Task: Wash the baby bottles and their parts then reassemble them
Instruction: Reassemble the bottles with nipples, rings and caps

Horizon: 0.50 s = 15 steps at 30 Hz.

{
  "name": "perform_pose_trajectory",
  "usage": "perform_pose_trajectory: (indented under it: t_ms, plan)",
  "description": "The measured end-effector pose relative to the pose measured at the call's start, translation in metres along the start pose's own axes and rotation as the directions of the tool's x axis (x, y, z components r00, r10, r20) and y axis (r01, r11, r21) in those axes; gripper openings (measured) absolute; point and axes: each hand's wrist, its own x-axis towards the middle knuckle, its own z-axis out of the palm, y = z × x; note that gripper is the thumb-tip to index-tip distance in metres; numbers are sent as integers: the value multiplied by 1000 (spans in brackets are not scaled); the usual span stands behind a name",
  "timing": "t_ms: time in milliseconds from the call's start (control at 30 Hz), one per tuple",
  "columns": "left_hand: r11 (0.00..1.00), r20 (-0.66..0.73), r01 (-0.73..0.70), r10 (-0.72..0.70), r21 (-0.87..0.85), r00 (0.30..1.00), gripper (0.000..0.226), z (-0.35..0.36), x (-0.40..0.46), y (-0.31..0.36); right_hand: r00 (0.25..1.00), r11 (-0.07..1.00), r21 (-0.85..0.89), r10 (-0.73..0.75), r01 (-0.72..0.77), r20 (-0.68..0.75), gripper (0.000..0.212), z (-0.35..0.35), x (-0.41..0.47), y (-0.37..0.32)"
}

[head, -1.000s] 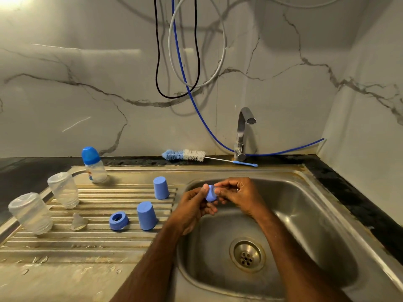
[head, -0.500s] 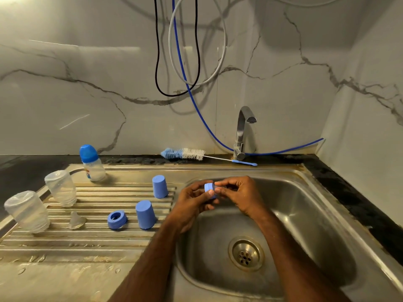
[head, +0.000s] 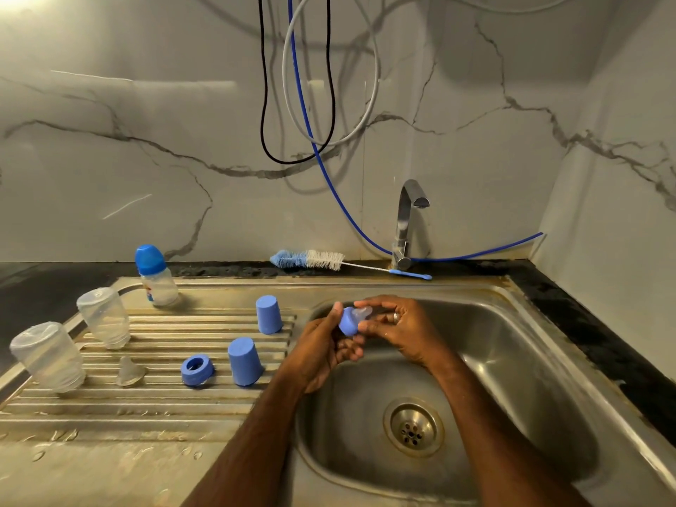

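a blue collar ring (head: 348, 322) with a clear teat (head: 362, 312) poking out of it sits over the sink basin (head: 512, 367), pinched between both hands. the left hand (head: 325, 347) closes on the ring from the left with thumb on top, and the right hand (head: 397, 329) closes its fingertips on the teat side. on the ribbed drainboard (head: 128, 404) stand two blue caps (head: 244, 362) upside down, a second blue ring (head: 197, 370), a loose clear teat (head: 128, 371) and two clear bottle bodies (head: 104, 318) inverted. an assembled bottle (head: 153, 275) stands near the back edge. a bottle brush (head: 311, 259) lies behind the sink beside the tap (head: 406, 225).
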Motion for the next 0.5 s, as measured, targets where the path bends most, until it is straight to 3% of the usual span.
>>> perform_pose_trajectory:
  t_ms: [100,267,500]
  plan:
    - [996,-37,20,-17,84,999,53,0,1,-1,999,991,-125,-40,44,36,44,3,0,0]
    - [991,-39,-26,32,132,999,52,0,0,0,999,969,-244,-40,37,-8,32,4,2,4]
    - [992,48,-106,103,68,993,32,-6,1,-2,998,978,-206,2,-14,-57,22,0,1,6]
